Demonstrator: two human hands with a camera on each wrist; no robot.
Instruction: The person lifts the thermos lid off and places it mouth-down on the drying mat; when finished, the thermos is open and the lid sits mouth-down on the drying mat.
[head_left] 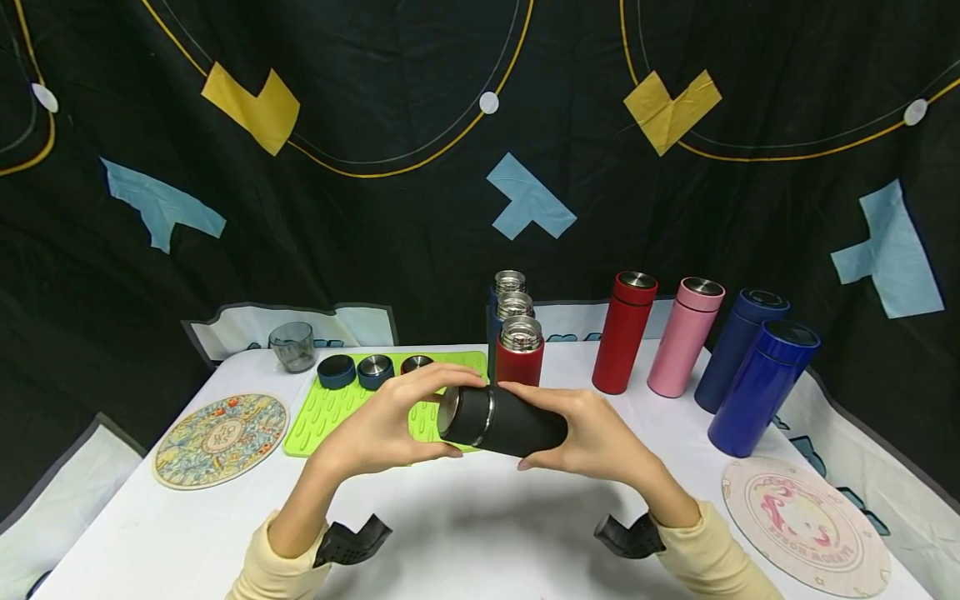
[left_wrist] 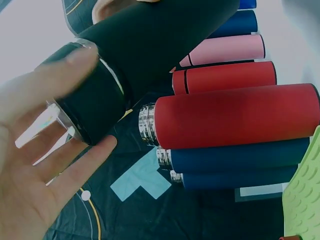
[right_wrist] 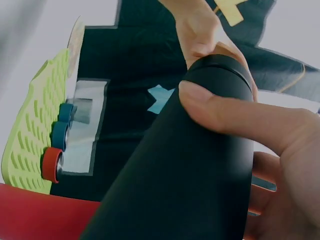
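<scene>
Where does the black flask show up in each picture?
Head: black flask near the middle, sideways between the left hand and the right hand.
Left wrist: slanting across the upper part, cut off at the top.
Right wrist: large, from the centre down to the bottom edge.
Shared landmark: the green mat.
</scene>
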